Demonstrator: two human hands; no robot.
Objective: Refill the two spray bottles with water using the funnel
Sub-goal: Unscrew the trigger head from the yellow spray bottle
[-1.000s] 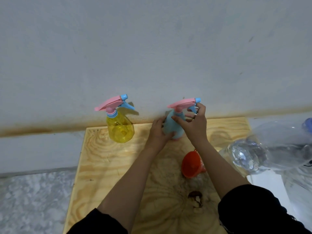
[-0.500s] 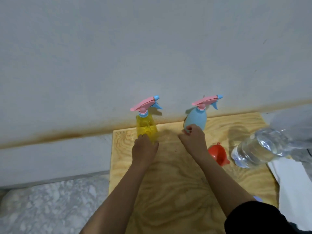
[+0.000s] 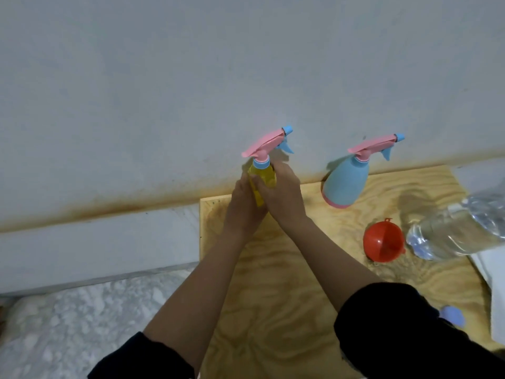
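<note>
The yellow spray bottle point(image 3: 264, 176) with a pink and blue trigger head stands at the back left of the wooden board point(image 3: 273, 296). My left hand point(image 3: 246, 206) and my right hand point(image 3: 284, 198) both wrap around its body, hiding most of it. The blue spray bottle point(image 3: 345, 184), with the same kind of pink trigger head, stands free to the right against the wall. A red funnel point(image 3: 382, 242) lies on the board further right, its mouth towards me. Beside it lies a large clear water bottle point(image 3: 459, 231) on its side.
A grey wall rises directly behind the board. White paper or cloth point(image 3: 494, 269) lies at the right edge, and a small blue cap point(image 3: 452, 314) sits near my right sleeve. Speckled grey floor point(image 3: 82, 310) lies to the left of the board.
My right hand left the blue bottle and moved left onto the yellow one. My left hand closed around the yellow bottle too. The view shifted left.
</note>
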